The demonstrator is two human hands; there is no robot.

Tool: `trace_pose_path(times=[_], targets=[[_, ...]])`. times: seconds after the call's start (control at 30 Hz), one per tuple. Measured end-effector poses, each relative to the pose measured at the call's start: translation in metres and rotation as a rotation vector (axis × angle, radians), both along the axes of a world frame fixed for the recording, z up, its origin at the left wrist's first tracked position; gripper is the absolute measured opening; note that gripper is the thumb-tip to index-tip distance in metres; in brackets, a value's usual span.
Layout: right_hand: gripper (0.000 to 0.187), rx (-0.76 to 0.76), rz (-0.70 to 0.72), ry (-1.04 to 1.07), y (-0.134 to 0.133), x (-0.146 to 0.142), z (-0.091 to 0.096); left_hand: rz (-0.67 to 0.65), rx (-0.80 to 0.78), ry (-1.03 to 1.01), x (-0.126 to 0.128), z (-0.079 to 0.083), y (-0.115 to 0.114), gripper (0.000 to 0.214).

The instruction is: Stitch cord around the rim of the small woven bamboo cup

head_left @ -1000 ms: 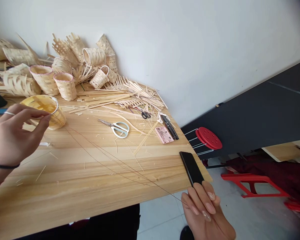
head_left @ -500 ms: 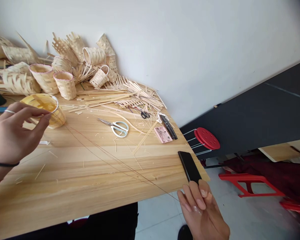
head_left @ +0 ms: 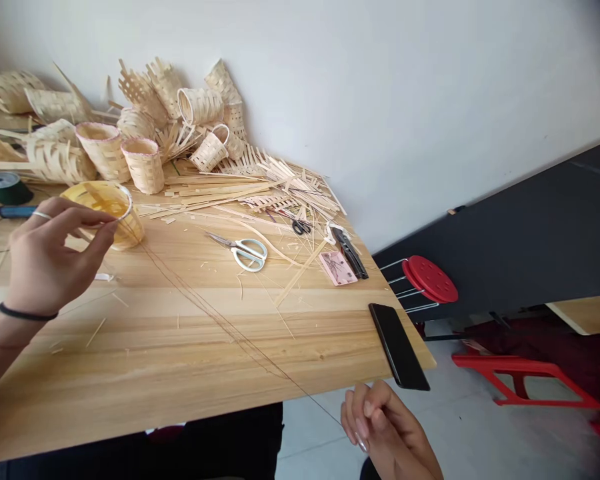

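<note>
My left hand (head_left: 53,257) pinches the rim of a small yellow woven basket (head_left: 107,212) that lies on the wooden table (head_left: 180,333). A thin dark thread (head_left: 230,330) runs from the basket across the table and off its front edge. My right hand (head_left: 387,430), below the table's edge, has its fingers curled and pinches the end of that thread, pulling it taut. A black phone (head_left: 399,346) lies at the table's right corner, just above my right hand.
Several woven bamboo baskets (head_left: 145,163) and loose bamboo strips (head_left: 260,187) pile up at the back by the wall. White-handled scissors (head_left: 245,250), black scissors (head_left: 299,225), a pink card (head_left: 337,268), a green spool (head_left: 5,187). Red stool (head_left: 430,280) at right.
My right hand has drawn back and down, curling its fingers and pulling the thread further off the table. The left hand has kept its hold on the basket rim. The camera shifted slightly left.
</note>
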State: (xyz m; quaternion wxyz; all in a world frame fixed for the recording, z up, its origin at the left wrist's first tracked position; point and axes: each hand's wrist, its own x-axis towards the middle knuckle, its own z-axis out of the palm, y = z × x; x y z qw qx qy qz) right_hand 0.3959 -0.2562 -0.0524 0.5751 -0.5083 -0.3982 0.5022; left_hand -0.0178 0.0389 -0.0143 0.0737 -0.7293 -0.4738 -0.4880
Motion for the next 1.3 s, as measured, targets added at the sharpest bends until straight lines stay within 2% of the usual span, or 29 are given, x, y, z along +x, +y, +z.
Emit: trace_pose_path(times=[0.23,0.33,0.5,0.63,1.0,1.3], targets=[[0.022,-0.023,0.032,-0.190,0.005,0.000,-0.002,-0.015,0.000,-0.010,0.000,0.000,0.001,0.023],[0.026,-0.084,0.055,-0.377,0.006,-0.001,0.004,-0.025,0.001,-0.009,0.001,0.001,0.000,0.024],[0.030,-0.184,0.221,-0.659,0.011,-0.013,0.014,-0.044,0.018,0.012,0.000,0.001,0.000,0.022],[0.029,-0.199,0.247,-0.716,0.015,-0.017,0.015,-0.043,0.018,0.003,0.001,0.000,0.001,0.020],[0.028,-0.090,0.212,-0.837,0.026,-0.018,0.024,-0.036,0.007,-0.002,0.001,0.001,-0.001,0.024],[0.024,-0.076,0.226,-0.856,0.028,-0.021,0.026,-0.002,-0.030,0.000,0.002,0.002,-0.003,0.029]])
